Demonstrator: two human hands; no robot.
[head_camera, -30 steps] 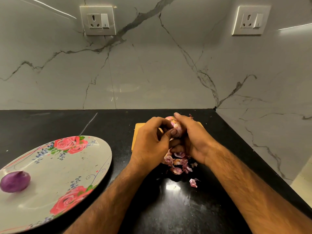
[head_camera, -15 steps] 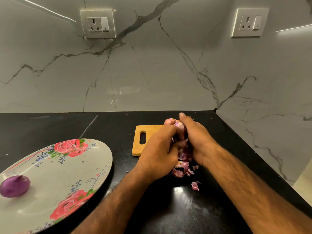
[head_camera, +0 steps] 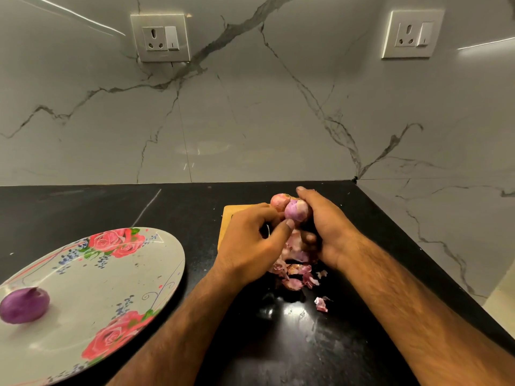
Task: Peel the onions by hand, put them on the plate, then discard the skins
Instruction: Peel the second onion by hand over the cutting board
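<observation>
My right hand (head_camera: 323,229) grips a small purple onion (head_camera: 296,210) above the counter, its top part bare. My left hand (head_camera: 250,246) is curled beside it, thumb tip touching the onion's lower side, pinching at its skin. Another onion (head_camera: 279,200), still pinkish with skin, shows just behind the held one, on the wooden board. Loose pink skins (head_camera: 295,274) lie in a heap under my hands, with one scrap (head_camera: 321,304) nearer to me. A peeled purple onion (head_camera: 24,305) lies on the floral plate (head_camera: 92,280) at the left.
A wooden cutting board (head_camera: 227,218) lies behind my left hand on the black counter (head_camera: 292,344). The counter ends at its right edge close to my right forearm. Marble wall with two sockets stands behind.
My left hand has shifted back from over the onion, so more of the peeled purple surface shows. The camera has dipped slightly.
</observation>
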